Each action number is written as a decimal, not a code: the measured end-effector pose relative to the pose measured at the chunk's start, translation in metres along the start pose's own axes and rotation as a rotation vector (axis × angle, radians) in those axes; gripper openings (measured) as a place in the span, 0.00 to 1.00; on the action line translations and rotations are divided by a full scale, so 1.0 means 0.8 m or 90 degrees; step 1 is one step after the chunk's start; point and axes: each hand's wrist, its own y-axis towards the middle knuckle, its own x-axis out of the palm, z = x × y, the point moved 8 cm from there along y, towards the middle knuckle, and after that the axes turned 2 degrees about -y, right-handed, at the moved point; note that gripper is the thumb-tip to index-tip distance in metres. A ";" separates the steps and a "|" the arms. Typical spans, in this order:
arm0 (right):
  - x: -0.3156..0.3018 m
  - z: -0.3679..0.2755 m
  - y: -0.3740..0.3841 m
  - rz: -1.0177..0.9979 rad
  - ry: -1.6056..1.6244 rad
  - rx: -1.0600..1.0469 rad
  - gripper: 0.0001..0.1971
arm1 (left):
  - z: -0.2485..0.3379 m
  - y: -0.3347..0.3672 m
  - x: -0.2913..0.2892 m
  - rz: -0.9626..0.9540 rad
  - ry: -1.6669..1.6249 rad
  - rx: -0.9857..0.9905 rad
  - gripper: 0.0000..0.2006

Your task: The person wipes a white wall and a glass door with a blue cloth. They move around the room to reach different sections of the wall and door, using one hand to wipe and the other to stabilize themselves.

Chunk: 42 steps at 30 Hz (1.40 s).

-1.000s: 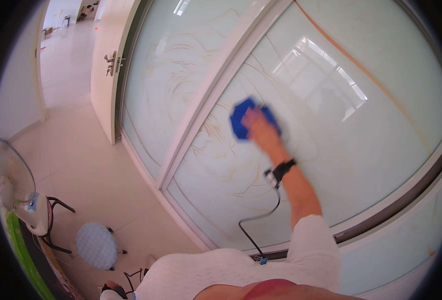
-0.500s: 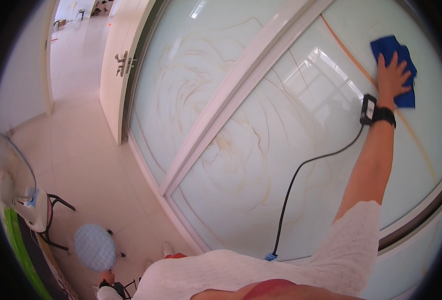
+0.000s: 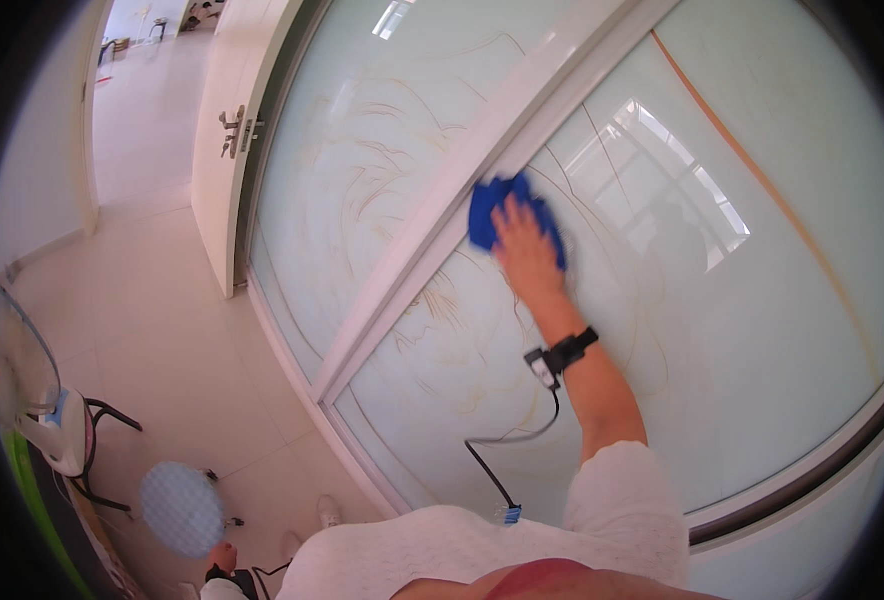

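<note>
your right hand (image 3: 526, 256): flat on blue cloth (image 3: 486, 214), seemingly wiping glass panel (image 3: 752, 375); next stroke likely wants even pressure. your left hand (image 3: 223, 556): grip unclear.

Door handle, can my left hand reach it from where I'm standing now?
Probably not: your left hand is down low, and a stretch of floor separates it from the door handle.

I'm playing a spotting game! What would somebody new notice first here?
Probably the blue cloth near the middle, under the right hand, against the shiny panel. Then maybe the orange stripe curving down the panel's right side, and the round pale-blue seat at lower left.
</note>
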 end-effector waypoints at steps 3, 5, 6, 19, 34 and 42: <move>-0.007 -0.017 -0.018 0.133 -0.055 -0.114 0.30 | 0.006 0.003 -0.026 0.052 -0.168 -0.120 0.15; -0.019 0.018 0.003 0.109 0.040 -0.183 0.27 | 0.000 0.002 -0.035 0.009 -0.167 -0.165 0.14; -0.032 0.045 0.018 0.090 0.083 -0.183 0.24 | 0.006 0.003 -0.045 0.017 -0.065 -0.082 0.14; -0.355 0.508 0.096 0.388 -0.398 0.544 0.28 | -0.020 0.026 -0.036 -0.094 0.109 -0.046 0.12; -0.317 0.430 0.138 0.394 -0.233 0.308 0.28 | 0.179 0.123 -0.193 0.055 0.023 0.062 0.12; -0.412 0.601 -0.127 0.475 -0.435 0.615 0.28 | 0.293 0.167 -0.252 0.042 0.086 0.163 0.13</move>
